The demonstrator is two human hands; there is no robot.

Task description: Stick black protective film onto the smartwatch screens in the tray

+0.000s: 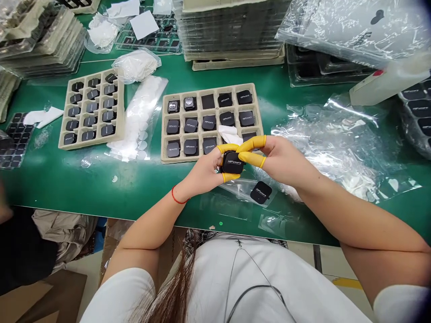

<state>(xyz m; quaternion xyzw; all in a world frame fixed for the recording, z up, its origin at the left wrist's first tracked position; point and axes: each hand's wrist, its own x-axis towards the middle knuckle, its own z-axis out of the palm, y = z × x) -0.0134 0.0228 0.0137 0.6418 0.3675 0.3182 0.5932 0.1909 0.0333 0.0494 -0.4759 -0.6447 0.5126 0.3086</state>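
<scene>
Both my hands meet over the green mat and hold one small black square device with white lettering. My left hand, with yellow finger cots, pinches its left side. On the device's right side are the cot-covered fingers of my right hand. Just behind the hands stands a beige tray holding several similar black devices in compartments, with a white cloth lying on it. Another black device lies inside a clear bag on the mat below my hands.
A second beige tray of black devices sits at the left, beside a strip of white round pads. Loose clear bags pile up at the right. Stacked trays line the back. A person's dark sleeve shows at lower left.
</scene>
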